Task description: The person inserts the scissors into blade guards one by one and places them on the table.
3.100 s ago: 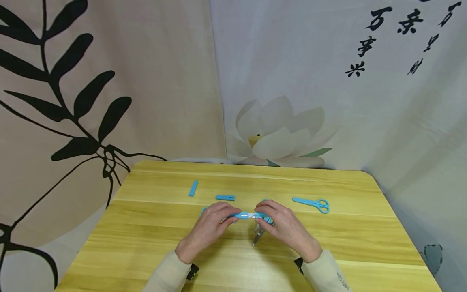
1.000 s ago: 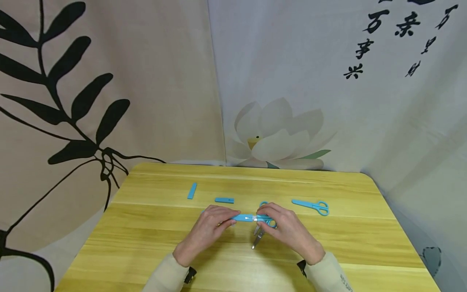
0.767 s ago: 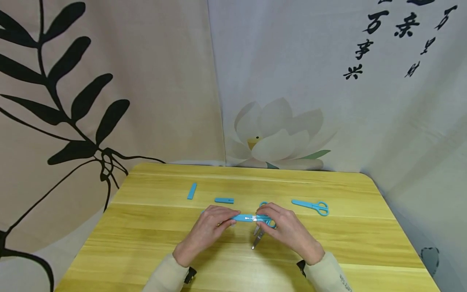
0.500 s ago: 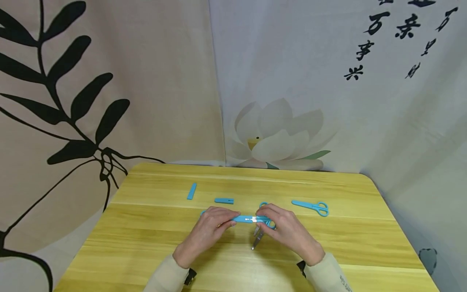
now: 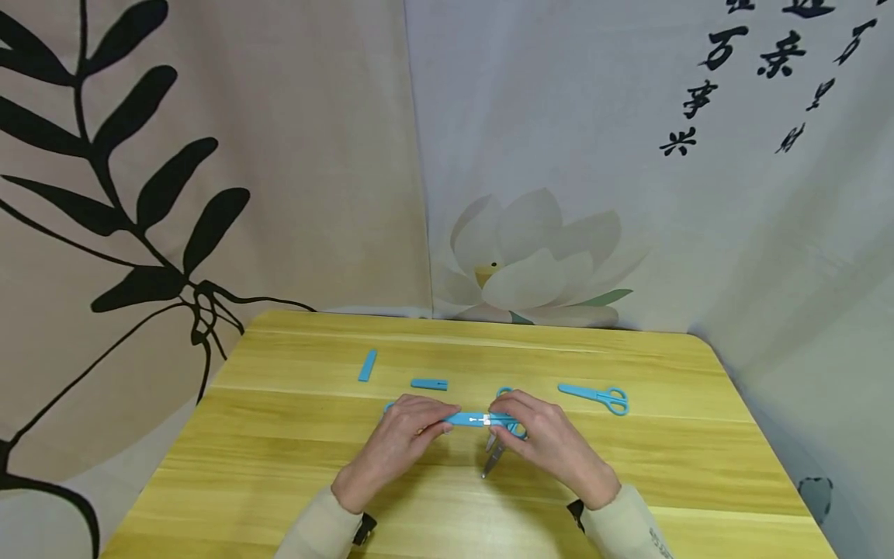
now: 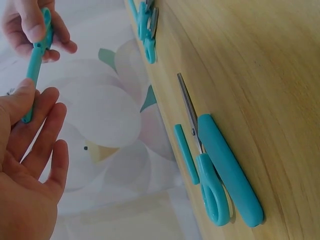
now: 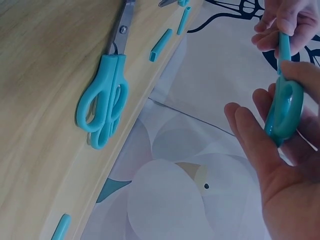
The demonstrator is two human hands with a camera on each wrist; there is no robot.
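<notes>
Sheath pushed nearly up to the scissors' handles

Compared with about three seconds ago, the bare metal between the held sheath point(image 5: 464, 420) and the handles of the held scissors point(image 5: 501, 418) has shrunk to a short silver strip. Over the last half second almost nothing has changed there. Both parts are held up above the wooden table point(image 5: 649, 481), between the two hands.

The left hand point(image 5: 394, 439) pinches the sheath between thumb and forefinger, its other fingers loosely extended. The right hand point(image 5: 552, 441) grips the blue handles between thumb and fingers, the rest of its fingers partly spread.

On the table, the other pieces lie as they did before. Bare-bladed scissors point(image 5: 493, 460) rest below the right hand, partly hidden by it, and sheathed scissors point(image 5: 594, 394) lie farther right. Two loose sheaths, an upper-left sheath point(image 5: 367, 366) and a notched sheath point(image 5: 429, 384), lie beyond the left hand. The left wrist view shows another pair of scissors point(image 6: 214, 200) with a blue sheath point(image 6: 230, 170) just beside it
</notes>
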